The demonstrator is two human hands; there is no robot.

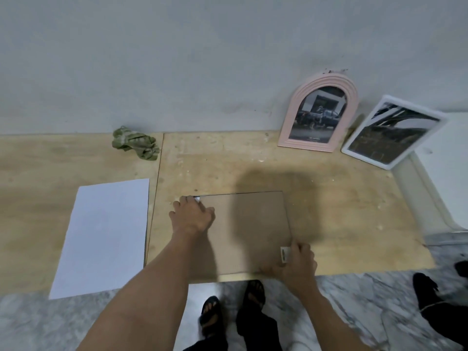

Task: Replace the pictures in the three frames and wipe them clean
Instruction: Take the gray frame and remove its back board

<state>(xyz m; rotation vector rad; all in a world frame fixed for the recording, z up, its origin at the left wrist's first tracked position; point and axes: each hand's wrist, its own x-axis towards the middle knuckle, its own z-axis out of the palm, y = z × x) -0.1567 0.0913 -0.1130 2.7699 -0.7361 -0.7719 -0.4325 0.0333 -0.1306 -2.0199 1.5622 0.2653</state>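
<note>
Between left hand (193,215) and right hand (295,268) (opposite corners) — backing board (249,229).

No legible text anywhere.

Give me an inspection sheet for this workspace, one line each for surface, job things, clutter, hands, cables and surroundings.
Surface: plywood board on a marble floor, against a grey wall.
Job's things: brown backing board lies flat; pink arched frame and white frame lean against the wall, each holding a picture; white sheet lies flat at left; green cloth is crumpled by the wall.
Clutter: nothing seen.
Hands: left hand grips the board's far left corner; right hand grips its near right corner by a small label.
Cables: nothing seen.
Surroundings: person's sandalled feet; another dark foot at right.
</note>
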